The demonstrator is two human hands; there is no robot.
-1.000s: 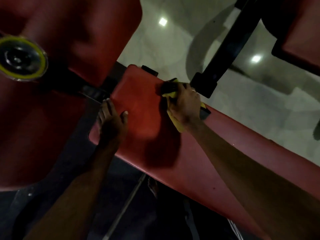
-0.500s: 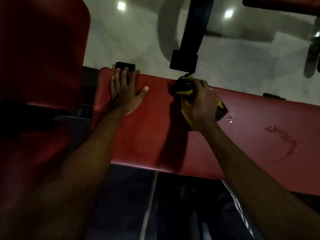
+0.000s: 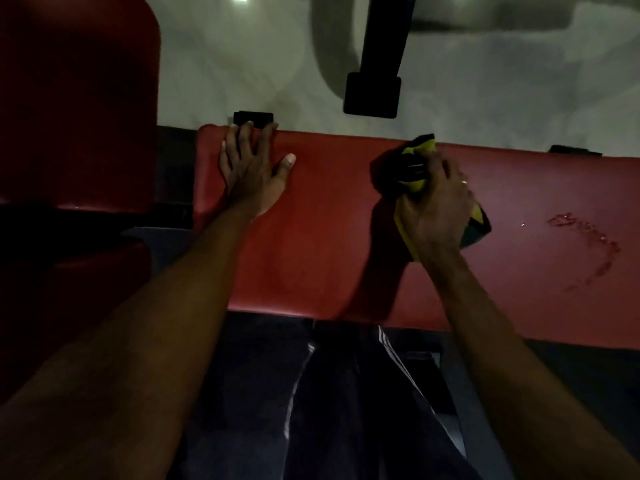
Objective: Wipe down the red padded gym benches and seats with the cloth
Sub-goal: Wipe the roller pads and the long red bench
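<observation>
A long red padded bench (image 3: 329,244) runs across the middle of the view. My left hand (image 3: 251,168) lies flat on its left end, fingers straight and reaching the far edge. My right hand (image 3: 438,206) grips a bunched yellow and black cloth (image 3: 414,166) and presses it onto the pad near the far edge. A wet smear (image 3: 588,244) shines on the pad to the right of the cloth. A second red pad (image 3: 76,98) stands at the left.
A black machine post with a square foot (image 3: 372,95) stands on the pale glossy floor (image 3: 242,64) just behind the bench. Small black brackets (image 3: 252,117) sit at the bench's far edge. My dark trousers (image 3: 346,410) are below the near edge.
The view has swung so the bench lies level. My right hand has slid the cloth rightward along the pad, away from my left hand, which stays flat on the left end.
</observation>
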